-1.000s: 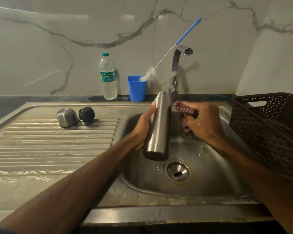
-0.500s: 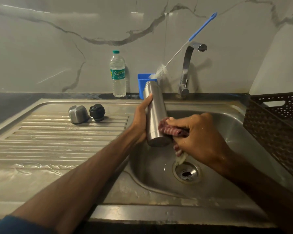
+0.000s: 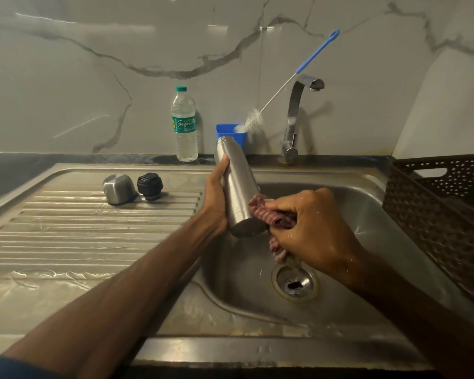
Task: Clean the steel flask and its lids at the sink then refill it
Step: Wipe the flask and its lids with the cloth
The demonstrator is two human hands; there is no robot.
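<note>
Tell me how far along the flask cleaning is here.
Done: both lids are off; the steel cap and black stopper sit on the drainboard. In hand: the left hand grips the open flask over the sink while the right hand holds a striped cloth against its lower side. Left: rinsing, the lids if unwashed (cannot tell), and the refill; the tap runs no water.

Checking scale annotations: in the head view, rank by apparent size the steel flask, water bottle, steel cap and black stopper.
1. steel flask, though nearer the camera than the bottle
2. water bottle
3. steel cap
4. black stopper, nearly matching the cap
</note>
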